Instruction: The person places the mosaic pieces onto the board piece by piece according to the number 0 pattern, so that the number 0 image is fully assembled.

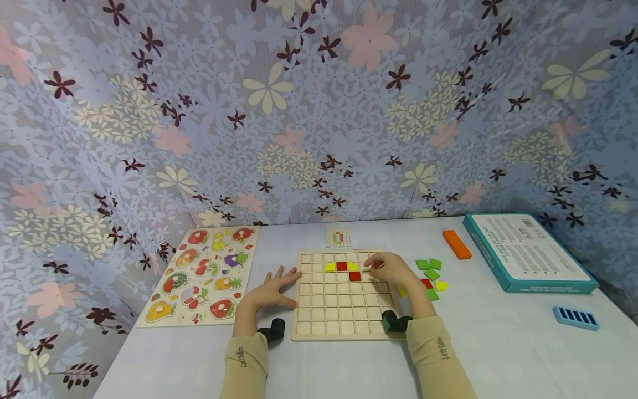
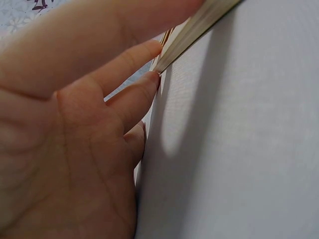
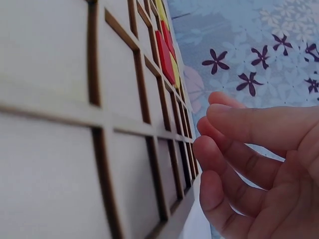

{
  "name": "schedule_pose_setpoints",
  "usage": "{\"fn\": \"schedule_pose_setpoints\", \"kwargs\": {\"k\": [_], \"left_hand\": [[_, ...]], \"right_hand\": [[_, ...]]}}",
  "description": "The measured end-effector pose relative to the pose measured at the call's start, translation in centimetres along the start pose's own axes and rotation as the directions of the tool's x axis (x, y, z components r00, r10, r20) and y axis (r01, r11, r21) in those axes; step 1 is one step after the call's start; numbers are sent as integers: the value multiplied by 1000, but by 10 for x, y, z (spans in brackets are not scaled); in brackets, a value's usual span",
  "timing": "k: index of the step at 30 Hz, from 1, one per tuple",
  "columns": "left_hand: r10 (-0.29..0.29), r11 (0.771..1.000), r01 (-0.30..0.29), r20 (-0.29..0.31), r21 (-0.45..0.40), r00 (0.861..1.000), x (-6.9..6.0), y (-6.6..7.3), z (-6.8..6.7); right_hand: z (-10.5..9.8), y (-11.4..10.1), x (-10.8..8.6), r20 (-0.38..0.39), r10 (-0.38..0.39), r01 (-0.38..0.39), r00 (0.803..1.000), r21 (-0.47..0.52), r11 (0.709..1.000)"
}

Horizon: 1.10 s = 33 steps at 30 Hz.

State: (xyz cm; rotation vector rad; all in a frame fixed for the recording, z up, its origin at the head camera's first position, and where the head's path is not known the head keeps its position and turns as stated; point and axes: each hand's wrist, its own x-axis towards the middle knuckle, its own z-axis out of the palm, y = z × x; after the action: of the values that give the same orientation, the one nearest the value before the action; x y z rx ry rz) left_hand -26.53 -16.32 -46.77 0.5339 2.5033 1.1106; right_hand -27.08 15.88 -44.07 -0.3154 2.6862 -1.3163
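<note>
A wooden grid board point(image 1: 319, 313) lies on the table. In its upper rows sit a yellow rounded piece point(image 1: 330, 267), a red square point(image 1: 341, 266), another yellow piece point(image 1: 352, 265) and, one row lower, a second red square point(image 1: 354, 276). My left hand point(image 1: 269, 292) has its fingers spread, with fingertips touching the board's left edge. Over the board's upper right squares is my right hand point(image 1: 394, 270), fingers loosely bent. In the right wrist view, no piece shows between the thumb and fingers point(image 3: 249, 124).
A small pattern card point(image 1: 339, 237) lies behind the board. To the right are loose green squares point(image 1: 422, 265), a yellow piece point(image 1: 441, 286), an orange block point(image 1: 456, 244), a teal box point(image 1: 533, 255) and a blue slotted object point(image 1: 576, 318). A fruit puzzle point(image 1: 201, 277) is at left.
</note>
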Motion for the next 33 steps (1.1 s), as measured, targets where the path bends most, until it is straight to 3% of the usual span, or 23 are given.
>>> {"fn": "schedule_pose_setpoints", "kwargs": {"k": [5,14,25,33], "left_hand": [[-7,1000,7,1,-2,1000,0,2,0],[-21,1000,21,0,-16,1000,1,3,-1],[-24,1000,24,1,-17,1000,0,4,-2],[-20,1000,20,3,-15,1000,1,5,-2]], "right_hand": [[-7,7,0,2,7,-7,1000,6,1000],[-25,16,-7,-19,91,-91,996,2,996],[-43,29,-16,-13,81,-81,997,18,997],[-53,41,-18,-9,139,-139,990,7,990]]}}
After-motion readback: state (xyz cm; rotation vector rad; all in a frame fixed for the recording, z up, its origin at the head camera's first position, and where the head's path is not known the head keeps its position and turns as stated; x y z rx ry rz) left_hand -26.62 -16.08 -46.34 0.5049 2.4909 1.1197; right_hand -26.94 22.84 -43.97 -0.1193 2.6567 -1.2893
